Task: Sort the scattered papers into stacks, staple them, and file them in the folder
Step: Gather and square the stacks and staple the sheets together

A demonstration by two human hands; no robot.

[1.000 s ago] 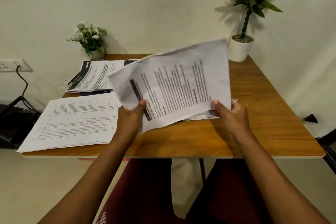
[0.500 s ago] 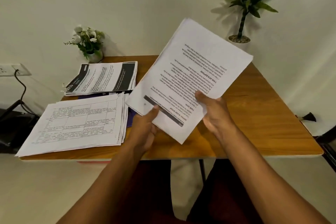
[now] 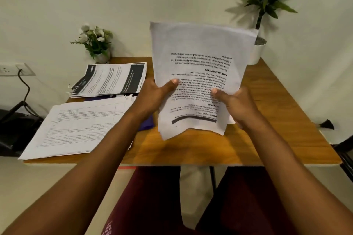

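I hold a bundle of printed white sheets [image 3: 200, 59] upright above the wooden table [image 3: 277, 120], its text upside down to me. My left hand [image 3: 154, 95] grips the bundle's left edge with the thumb on the front. My right hand [image 3: 235, 103] grips its right edge the same way. A stack of table-printed papers [image 3: 76, 126] lies at the table's front left. Behind it lies a stack with black bands [image 3: 108, 80]. A purple folder [image 3: 146, 125] shows partly under these stacks.
A small white-flower pot [image 3: 95, 44] stands at the back left corner and a tall green plant in a white pot [image 3: 257, 49] at the back right. A wall socket with a black cable [image 3: 21, 76] is at far left. A dark object [image 3: 327, 124] sits off the right edge.
The bundle has turned from lying slanted to standing nearly upright, and both hands have shifted onto its left and right edges. The stacks on the table have stayed put.
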